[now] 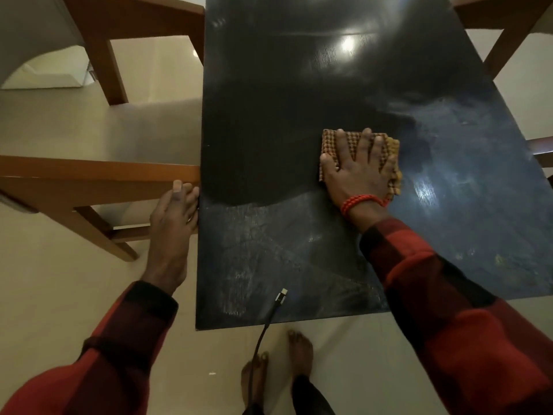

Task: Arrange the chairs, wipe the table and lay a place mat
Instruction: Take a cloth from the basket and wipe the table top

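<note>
Fingers [350, 145] of my right hand [360, 172] are spreading flat, pressing the woven cloth [329, 142] mid-tabletop [269, 115]; my left hand [175, 217] is curling over its edge, beside the chair [98, 178].

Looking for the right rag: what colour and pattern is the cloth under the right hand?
The cloth is orange-brown with a waffle-like checked weave, seen in the head view.

A pale, glossy tiled floor [74, 295] fills the room under dim, warm light. At upper left stands a white arched piece of furniture [33, 34], its kind hard to tell. A thin black cable [263, 330] with a metal plug hangs in the foreground.
</note>
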Tool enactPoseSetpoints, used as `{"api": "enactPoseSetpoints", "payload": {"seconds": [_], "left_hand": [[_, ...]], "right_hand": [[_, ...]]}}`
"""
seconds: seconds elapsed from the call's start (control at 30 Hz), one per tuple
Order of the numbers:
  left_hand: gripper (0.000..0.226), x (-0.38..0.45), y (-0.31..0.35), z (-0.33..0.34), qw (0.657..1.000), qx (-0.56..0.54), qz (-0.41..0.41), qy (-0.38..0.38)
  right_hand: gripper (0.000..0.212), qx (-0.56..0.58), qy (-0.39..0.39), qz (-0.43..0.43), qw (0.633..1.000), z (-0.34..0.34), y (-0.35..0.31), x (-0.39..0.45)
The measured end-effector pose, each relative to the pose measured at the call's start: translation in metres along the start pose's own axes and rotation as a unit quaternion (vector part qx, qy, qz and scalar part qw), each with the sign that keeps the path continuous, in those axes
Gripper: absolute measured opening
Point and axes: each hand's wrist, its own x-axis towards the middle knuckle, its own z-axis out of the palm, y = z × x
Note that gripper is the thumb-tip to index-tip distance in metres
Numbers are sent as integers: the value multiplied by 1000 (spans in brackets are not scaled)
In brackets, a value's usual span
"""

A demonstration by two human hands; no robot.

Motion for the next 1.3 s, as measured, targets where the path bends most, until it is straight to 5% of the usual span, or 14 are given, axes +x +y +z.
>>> {"api": "enactPoseSetpoints", "payload": {"seconds": [0.3, 0.57, 1.1, 1.3], "left_hand": [[78, 3, 1, -8, 998, -47, -34, -23], [79, -12, -5, -21, 995, -80, -58, -33], [80, -2, -1, -32, 985, -138, -90, -54], [76, -18, -9, -38, 987, -126, -86, -44]], "right_hand": [[66, 34, -9, -185, 982, 42, -131, -106], [64, 56, -17, -185, 981, 56, -137, -184], [62, 5, -49, -146, 988, 37, -206, -40], [63, 1, -61, -164, 985, 37, -198, -49]]}}
